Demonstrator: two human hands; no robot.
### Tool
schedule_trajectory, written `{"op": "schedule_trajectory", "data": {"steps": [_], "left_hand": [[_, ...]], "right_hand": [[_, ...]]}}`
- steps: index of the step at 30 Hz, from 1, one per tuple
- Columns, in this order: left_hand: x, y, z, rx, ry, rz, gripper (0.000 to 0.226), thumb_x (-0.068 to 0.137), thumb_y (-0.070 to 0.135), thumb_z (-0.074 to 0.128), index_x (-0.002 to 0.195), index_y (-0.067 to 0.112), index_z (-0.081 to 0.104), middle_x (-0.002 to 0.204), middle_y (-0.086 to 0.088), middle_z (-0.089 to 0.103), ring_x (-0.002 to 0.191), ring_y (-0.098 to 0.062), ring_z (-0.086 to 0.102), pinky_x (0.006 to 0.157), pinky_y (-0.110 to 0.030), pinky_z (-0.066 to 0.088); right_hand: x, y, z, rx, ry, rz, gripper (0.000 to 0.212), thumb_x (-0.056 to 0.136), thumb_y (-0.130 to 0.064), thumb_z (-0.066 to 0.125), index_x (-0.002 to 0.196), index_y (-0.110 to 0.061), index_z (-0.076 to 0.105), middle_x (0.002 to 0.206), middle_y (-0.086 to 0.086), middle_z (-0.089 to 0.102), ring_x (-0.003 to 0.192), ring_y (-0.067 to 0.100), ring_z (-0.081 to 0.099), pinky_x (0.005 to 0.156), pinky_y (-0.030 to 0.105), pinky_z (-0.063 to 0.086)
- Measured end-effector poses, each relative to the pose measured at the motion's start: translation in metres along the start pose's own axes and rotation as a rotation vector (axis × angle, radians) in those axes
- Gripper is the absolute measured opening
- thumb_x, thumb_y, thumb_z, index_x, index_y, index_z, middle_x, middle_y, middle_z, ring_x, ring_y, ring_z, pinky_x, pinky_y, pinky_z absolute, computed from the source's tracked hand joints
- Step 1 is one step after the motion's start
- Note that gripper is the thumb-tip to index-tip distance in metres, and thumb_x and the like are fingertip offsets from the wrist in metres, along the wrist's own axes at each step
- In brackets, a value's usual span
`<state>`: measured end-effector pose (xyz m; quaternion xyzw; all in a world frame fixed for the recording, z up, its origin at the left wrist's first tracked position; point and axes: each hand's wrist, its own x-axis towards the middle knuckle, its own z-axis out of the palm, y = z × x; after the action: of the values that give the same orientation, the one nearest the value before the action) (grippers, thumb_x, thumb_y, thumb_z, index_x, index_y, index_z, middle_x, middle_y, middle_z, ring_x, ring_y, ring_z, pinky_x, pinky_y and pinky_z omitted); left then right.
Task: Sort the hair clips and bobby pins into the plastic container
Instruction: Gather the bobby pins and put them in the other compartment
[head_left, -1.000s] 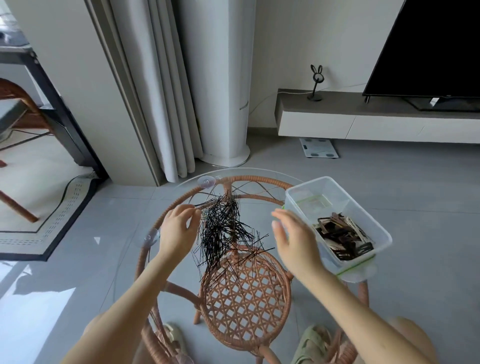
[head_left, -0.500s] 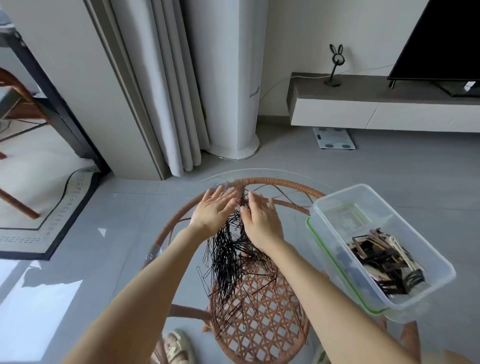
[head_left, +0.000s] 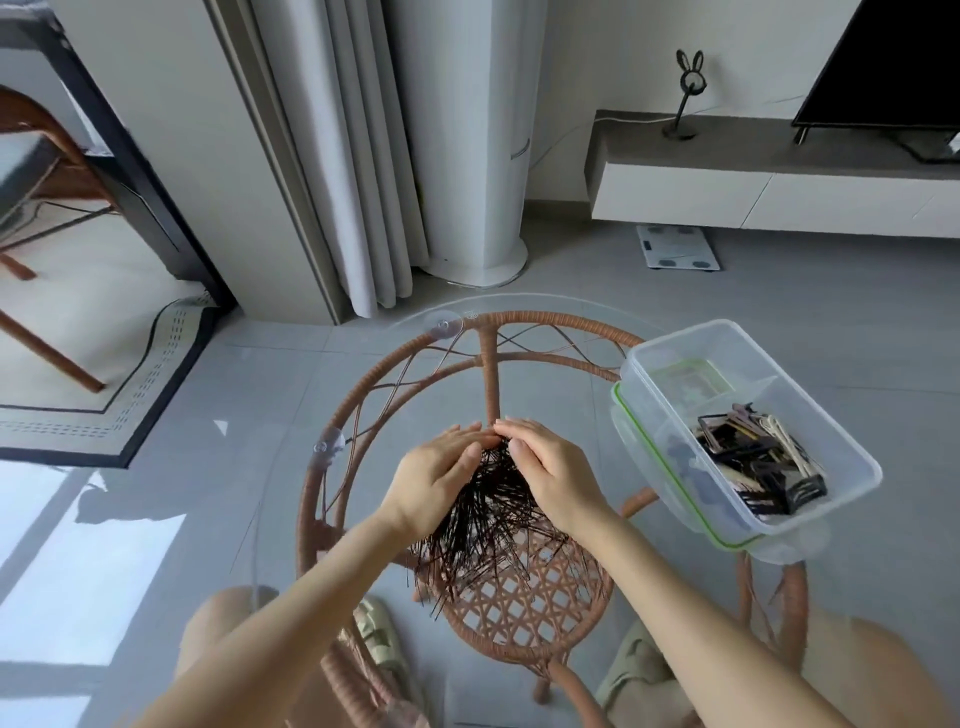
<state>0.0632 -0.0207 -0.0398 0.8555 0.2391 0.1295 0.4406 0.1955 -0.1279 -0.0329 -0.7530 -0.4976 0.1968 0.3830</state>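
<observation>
Bobby pins (head_left: 493, 525): black heap, centre of round glass tabletop (head_left: 291, 415) on rattan frame. Left hand (head_left: 441, 478), right hand (head_left: 553, 467): cupped over heap's far end, fingertips meeting, fingers curled on pins. Clear plastic container (head_left: 841, 457): right table edge, on green-rimmed lid (head_left: 675, 493). Hair clips (head_left: 758, 462): piled in container's near end.

bobby pins (head_left: 488, 525): black | container (head_left: 670, 415): clear, green-edged | table frame (head_left: 524, 603): brown lattice weave
</observation>
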Motion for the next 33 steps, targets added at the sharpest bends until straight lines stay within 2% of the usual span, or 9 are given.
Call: {"op": "schedule_trajectory", "data": {"steps": [5,11,14,17,19,21,24,28,33], "left_hand": [[-0.034,0.019,0.022,-0.023,0.119,-0.048,0.045,0.092,0.037,0.031,0.118,0.02,0.064,0.126,0.008,0.061,0.121,0.004,0.044,0.112,-0.019,0.027],[-0.061,0.04,0.032,-0.107,0.219,-0.126,0.04,0.093,0.037,0.033,0.107,0.025,0.068,0.107,0.014,0.068,0.101,0.001,0.06,0.092,-0.02,0.043],[-0.058,0.045,0.025,-0.232,0.255,-0.2,0.028,0.098,0.027,0.041,0.101,0.025,0.068,0.096,0.014,0.069,0.092,0.007,0.061,0.083,-0.021,0.044],[-0.053,0.047,0.014,-0.083,0.305,-0.261,0.023,0.094,0.021,0.047,0.104,0.019,0.068,0.11,0.003,0.068,0.103,-0.012,0.06,0.095,-0.034,0.046],[-0.055,0.047,0.004,0.234,0.251,-0.365,0.027,0.091,0.026,0.048,0.111,0.02,0.065,0.12,-0.006,0.062,0.108,-0.024,0.057,0.097,-0.039,0.047],[-0.06,0.049,-0.007,0.455,0.081,-0.469,0.042,0.087,0.042,0.051,0.125,0.024,0.054,0.127,-0.011,0.052,0.109,-0.027,0.056,0.093,-0.039,0.051],[-0.068,0.059,-0.013,0.467,-0.143,-0.509,0.074,0.075,0.059,0.061,0.138,0.029,0.036,0.129,-0.013,0.043,0.107,-0.027,0.056,0.087,-0.036,0.054],[-0.068,0.072,-0.001,0.503,-0.223,-0.447,0.083,0.07,0.052,0.071,0.139,0.026,0.034,0.125,-0.014,0.044,0.102,-0.028,0.057,0.085,-0.032,0.05],[-0.063,0.076,-0.001,0.431,-0.069,-0.39,0.039,0.079,0.021,0.069,0.115,0.012,0.056,0.09,-0.008,0.061,0.065,-0.02,0.05,0.046,-0.022,0.038]], "right_hand": [[-0.038,-0.013,0.008,0.052,0.101,0.052,0.039,0.089,-0.027,0.037,0.113,-0.013,0.064,0.119,0.001,0.065,0.114,0.009,0.056,0.099,0.023,0.042],[-0.07,-0.03,0.01,-0.014,0.175,0.059,0.031,0.091,-0.021,0.042,0.11,-0.011,0.065,0.112,0.002,0.068,0.103,0.006,0.057,0.084,-0.005,0.029],[-0.079,-0.037,-0.001,-0.048,0.261,0.024,0.036,0.091,-0.028,0.038,0.112,-0.01,0.062,0.113,0.005,0.067,0.105,0.015,0.06,0.09,0.009,0.036],[-0.089,-0.039,-0.028,-0.135,0.382,-0.014,0.031,0.089,-0.027,0.048,0.109,-0.008,0.062,0.103,0.005,0.069,0.092,0.016,0.064,0.085,0.025,0.05],[-0.1,-0.038,-0.037,-0.265,0.197,0.055,0.042,0.086,-0.037,0.057,0.118,-0.01,0.057,0.11,0.004,0.063,0.095,0.016,0.061,0.085,0.035,0.052],[-0.104,-0.034,-0.036,-0.427,-0.044,0.193,0.071,0.078,-0.059,0.056,0.131,-0.013,0.043,0.124,0.004,0.052,0.112,0.02,0.052,0.094,0.037,0.047],[-0.097,-0.036,-0.028,-0.58,-0.157,0.264,0.094,0.066,-0.073,0.055,0.134,-0.013,0.033,0.126,0.01,0.046,0.115,0.026,0.046,0.09,0.037,0.044],[-0.081,-0.051,-0.015,-0.505,-0.158,0.281,0.077,0.067,-0.059,0.068,0.124,-0.012,0.044,0.116,0.011,0.049,0.102,0.026,0.054,0.075,0.032,0.047],[-0.072,-0.055,-0.018,-0.347,-0.097,0.273,0.05,0.078,-0.027,0.07,0.123,-0.01,0.055,0.121,0.009,0.061,0.108,0.023,0.058,0.086,0.027,0.046]]}}
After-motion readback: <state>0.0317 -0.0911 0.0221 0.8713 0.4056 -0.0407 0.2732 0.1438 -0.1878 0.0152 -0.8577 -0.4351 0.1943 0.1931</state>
